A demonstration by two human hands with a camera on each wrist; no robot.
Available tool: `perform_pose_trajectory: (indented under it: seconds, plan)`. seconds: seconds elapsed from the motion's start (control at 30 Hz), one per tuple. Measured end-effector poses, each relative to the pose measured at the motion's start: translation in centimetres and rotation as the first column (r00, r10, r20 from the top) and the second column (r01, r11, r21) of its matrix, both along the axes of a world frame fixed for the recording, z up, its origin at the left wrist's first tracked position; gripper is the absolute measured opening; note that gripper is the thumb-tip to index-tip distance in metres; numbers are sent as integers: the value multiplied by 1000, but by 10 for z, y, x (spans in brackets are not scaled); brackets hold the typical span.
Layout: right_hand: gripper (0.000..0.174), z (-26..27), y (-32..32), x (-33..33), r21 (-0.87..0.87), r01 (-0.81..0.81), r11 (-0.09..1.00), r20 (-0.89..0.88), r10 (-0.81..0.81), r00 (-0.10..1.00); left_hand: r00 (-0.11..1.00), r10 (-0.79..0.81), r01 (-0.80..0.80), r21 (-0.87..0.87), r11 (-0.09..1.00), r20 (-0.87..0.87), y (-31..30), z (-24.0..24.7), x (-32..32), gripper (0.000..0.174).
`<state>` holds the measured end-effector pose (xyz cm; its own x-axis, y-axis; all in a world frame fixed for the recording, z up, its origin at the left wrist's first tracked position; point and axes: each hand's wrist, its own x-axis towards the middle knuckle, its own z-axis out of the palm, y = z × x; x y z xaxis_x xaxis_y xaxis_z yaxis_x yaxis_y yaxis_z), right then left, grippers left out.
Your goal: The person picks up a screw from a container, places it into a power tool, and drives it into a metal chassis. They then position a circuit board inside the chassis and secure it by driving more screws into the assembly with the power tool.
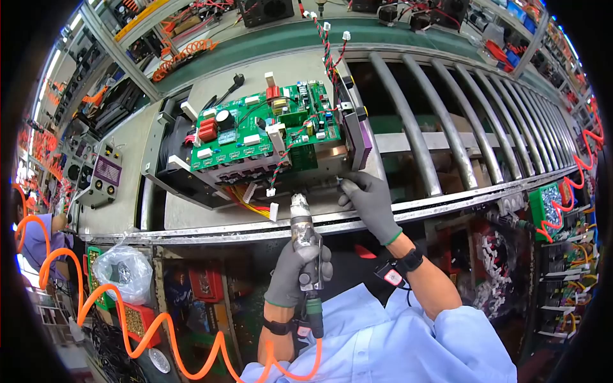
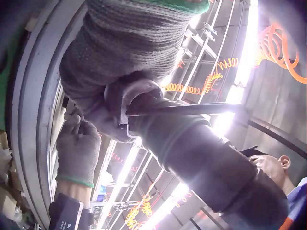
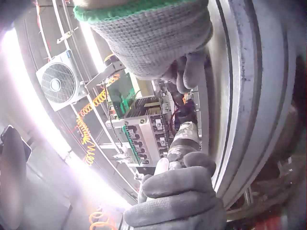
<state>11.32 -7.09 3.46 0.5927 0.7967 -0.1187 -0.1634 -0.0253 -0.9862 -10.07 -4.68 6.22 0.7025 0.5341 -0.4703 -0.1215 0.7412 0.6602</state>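
To the right of the open chassis (image 1: 313,182), a roller conveyor (image 1: 404,121). On top of the chassis, a green circuit board (image 1: 255,112) with red and white parts. In front of the chassis, an orange coiled hose (image 1: 318,351) leading to the power driver (image 1: 302,233). With the left hand (image 1: 295,271), grips the power driver, fingers wrapped round its body, nose pointing toward the chassis front. At the chassis's lower front edge, with the right hand (image 1: 370,207), pinches narrowly a small piece (image 1: 339,180), too tiny to identify. Just left of that, a white connector (image 1: 271,191).
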Motion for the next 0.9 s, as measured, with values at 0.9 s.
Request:
perform_pose_trajectory:
  seconds: [0.9]
  plan:
    - [54,-13,11,23,-3,96,995,520,-81,850,986,146,-145,-22,989,81,44,-20,106,23]
